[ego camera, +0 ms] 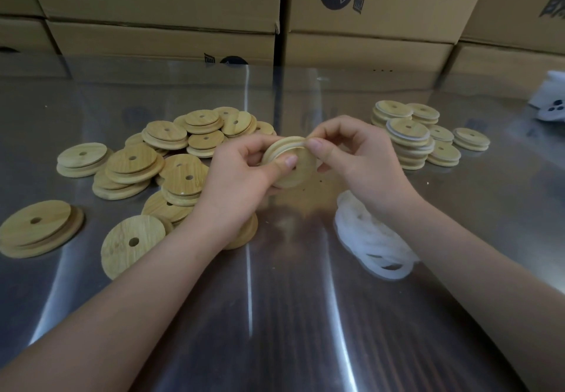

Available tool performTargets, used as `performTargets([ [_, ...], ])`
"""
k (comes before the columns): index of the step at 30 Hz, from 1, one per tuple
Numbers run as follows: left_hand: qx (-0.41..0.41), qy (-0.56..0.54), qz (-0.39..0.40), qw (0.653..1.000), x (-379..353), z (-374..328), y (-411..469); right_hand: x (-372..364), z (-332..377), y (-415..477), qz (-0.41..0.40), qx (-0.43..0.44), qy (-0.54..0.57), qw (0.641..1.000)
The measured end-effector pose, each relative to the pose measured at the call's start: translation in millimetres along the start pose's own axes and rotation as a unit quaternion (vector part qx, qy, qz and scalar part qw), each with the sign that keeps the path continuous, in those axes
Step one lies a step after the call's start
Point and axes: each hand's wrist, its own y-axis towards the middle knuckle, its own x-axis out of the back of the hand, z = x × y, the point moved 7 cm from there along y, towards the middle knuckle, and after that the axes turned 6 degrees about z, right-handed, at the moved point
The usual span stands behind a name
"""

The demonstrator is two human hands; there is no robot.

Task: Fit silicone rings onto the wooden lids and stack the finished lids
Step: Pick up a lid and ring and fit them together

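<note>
My left hand [244,171] grips a round wooden lid [301,168] above the middle of the table, thumb pressed on its face. My right hand [345,150] pinches a whitish silicone ring [295,146] against the lid's upper rim. To the left lies a loose heap of bare wooden lids [171,159], each with a small hole. On the right stand short stacks of ringed lids [409,134]. A pile of white silicone rings [376,244] lies under my right forearm.
The steel table [275,315] is shiny and reflective. Cardboard boxes [159,3] wall off the far edge. A white object [550,107] sits at the far right. Single lids [39,229] lie near the left edge.
</note>
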Motion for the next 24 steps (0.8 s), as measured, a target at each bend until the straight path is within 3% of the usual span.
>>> performTargets([
  [4, 0.032, -0.061, 0.004, 0.998, -0.8, 3.9, -0.6, 0.5, -5.1, 1.3, 0.027, -0.048, 0.057, 0.997],
  [11, 0.037, -0.065, 0.002, 0.997, 0.8, 4.0, -1.0, -1.0, -13.2, 0.8, 0.042, -0.104, 0.087, 0.990],
  [24, 0.064, -0.027, -0.037, 0.997, 2.0, 3.4, 0.4, -2.6, -12.7, 1.9, -0.045, -0.058, -0.024, 0.997],
])
